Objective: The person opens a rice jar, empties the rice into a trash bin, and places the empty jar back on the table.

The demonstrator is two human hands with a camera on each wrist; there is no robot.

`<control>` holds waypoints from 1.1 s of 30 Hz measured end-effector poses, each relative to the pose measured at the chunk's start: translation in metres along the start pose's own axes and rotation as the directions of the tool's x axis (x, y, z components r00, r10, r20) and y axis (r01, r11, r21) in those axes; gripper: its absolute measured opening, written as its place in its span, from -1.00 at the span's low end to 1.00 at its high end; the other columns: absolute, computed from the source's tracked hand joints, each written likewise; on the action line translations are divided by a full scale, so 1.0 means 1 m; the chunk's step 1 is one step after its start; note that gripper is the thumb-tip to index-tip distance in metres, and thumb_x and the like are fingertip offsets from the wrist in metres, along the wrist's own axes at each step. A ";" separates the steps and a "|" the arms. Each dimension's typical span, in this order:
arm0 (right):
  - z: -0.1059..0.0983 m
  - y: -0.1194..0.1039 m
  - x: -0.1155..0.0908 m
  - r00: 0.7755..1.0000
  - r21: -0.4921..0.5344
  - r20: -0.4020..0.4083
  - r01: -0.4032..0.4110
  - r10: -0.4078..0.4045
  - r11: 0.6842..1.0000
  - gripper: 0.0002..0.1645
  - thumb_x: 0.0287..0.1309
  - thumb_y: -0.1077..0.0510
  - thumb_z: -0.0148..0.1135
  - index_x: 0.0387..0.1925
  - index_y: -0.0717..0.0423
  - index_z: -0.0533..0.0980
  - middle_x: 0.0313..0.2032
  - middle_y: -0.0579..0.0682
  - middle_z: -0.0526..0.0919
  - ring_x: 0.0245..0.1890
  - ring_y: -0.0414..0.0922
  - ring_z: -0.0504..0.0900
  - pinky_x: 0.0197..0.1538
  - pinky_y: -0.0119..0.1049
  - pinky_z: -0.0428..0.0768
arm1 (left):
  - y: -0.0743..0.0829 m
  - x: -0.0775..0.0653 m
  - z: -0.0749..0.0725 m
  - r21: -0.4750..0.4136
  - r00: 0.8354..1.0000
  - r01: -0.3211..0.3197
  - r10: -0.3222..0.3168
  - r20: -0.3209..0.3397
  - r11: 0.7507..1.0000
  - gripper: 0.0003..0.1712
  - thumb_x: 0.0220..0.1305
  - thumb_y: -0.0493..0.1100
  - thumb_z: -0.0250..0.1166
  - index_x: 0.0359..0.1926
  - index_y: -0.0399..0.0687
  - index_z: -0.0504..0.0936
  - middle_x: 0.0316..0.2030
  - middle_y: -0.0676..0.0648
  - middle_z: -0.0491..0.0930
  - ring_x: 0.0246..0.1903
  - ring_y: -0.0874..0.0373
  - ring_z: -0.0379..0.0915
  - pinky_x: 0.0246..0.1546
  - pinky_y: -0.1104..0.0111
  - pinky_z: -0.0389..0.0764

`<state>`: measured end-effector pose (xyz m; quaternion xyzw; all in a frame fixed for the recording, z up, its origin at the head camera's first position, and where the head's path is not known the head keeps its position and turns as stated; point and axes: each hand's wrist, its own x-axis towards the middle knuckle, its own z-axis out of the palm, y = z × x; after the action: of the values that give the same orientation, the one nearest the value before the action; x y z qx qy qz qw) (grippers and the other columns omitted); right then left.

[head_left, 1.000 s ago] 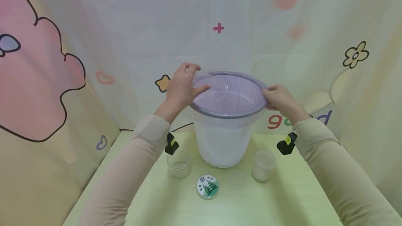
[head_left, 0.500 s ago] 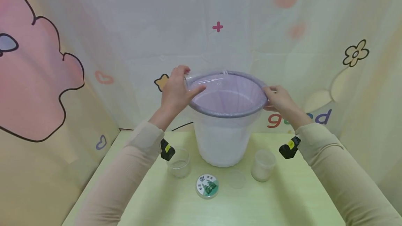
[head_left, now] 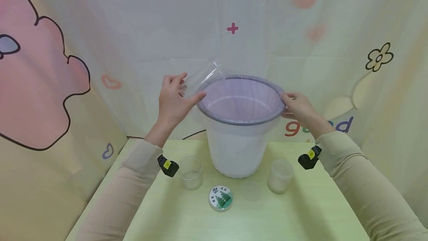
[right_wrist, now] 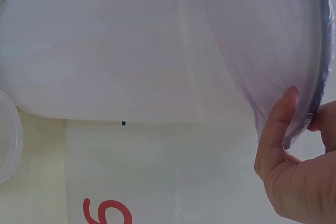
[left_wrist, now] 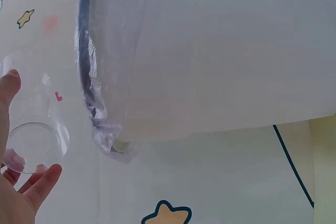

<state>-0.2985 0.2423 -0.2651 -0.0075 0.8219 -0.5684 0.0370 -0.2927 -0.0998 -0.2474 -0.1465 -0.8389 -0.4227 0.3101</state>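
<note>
A clear plastic cup (head_left: 204, 76) is gripped by my left hand (head_left: 172, 101) just above the left rim of a white trash bin (head_left: 236, 151). It tilts up to the right, and in the left wrist view the cup (left_wrist: 39, 140) looks transparent with a round base. A thin purple bag (head_left: 239, 103) lines the bin and folds over its grey rim. My right hand (head_left: 299, 109) pinches the rim and bag on the right side. Fingers and bag edge show close up around the rim in the right wrist view.
Before the bin on the pale green table (head_left: 260, 218) stand a clear open jar (head_left: 191, 174) at left and a frosted, whitish container (head_left: 280, 177) at right. A round lid with a green leaf print (head_left: 220, 198) and a clear disc (head_left: 251, 191) lie between them. A patterned curtain hangs behind.
My left hand has moved left with the clear cup, bringing it out from over the bin's opening and tipping its far end upward. My right hand stays on the rim.
</note>
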 end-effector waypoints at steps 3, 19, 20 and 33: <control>0.000 0.000 0.000 1.000 -0.005 -0.007 -0.002 0.002 1.000 -0.22 0.35 -0.11 -0.25 0.37 0.32 -0.10 0.04 0.16 0.30 -0.33 -0.33 0.50 -0.16 -0.50 0.55 | -0.005 -0.006 -0.006 -0.024 1.000 0.005 -0.005 -0.015 1.000 -0.13 -0.16 0.11 0.48 0.21 -0.06 0.41 -0.11 -0.09 0.30 -0.19 0.09 0.40 -0.22 0.34 0.45; 0.003 -0.006 0.000 0.999 0.039 -0.002 -0.053 0.053 0.998 -0.22 0.35 -0.06 -0.20 0.38 0.30 -0.14 0.14 0.22 0.28 -0.32 -0.37 0.52 -0.04 -0.46 0.51 | -0.041 -0.054 -0.019 -0.176 0.979 0.198 -0.205 -0.021 0.964 -0.26 -0.08 0.03 0.45 0.10 -0.05 0.33 0.03 0.04 0.40 -0.02 0.13 0.36 0.08 0.29 0.43; 0.003 -0.006 0.000 0.998 0.044 -0.002 -0.057 0.057 0.997 -0.22 0.35 -0.05 -0.20 0.38 0.30 -0.14 0.14 0.22 0.28 -0.32 -0.37 0.53 -0.04 -0.47 0.51 | -0.044 -0.058 -0.019 -0.186 0.977 0.206 -0.214 -0.022 0.961 -0.27 -0.08 0.01 0.45 0.09 -0.05 0.32 0.03 0.04 0.41 -0.01 0.13 0.35 0.10 0.29 0.42; 0.001 -0.007 -0.001 0.997 0.098 0.003 -0.071 0.071 0.993 -0.23 0.35 -0.04 -0.18 0.39 0.27 -0.14 0.12 0.19 0.30 -0.32 -0.37 0.55 -0.09 -0.51 0.53 | -0.068 -0.110 -0.018 -0.110 0.980 0.200 -0.198 0.026 0.974 -0.29 -0.07 -0.15 0.44 0.12 -0.09 0.31 -0.01 -0.08 0.39 -0.02 0.00 0.39 0.04 0.15 0.46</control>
<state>-0.2977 0.2389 -0.2590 0.0240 0.7928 -0.6063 0.0573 -0.2358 -0.1532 -0.3519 -0.0819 -0.8265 -0.4971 0.2511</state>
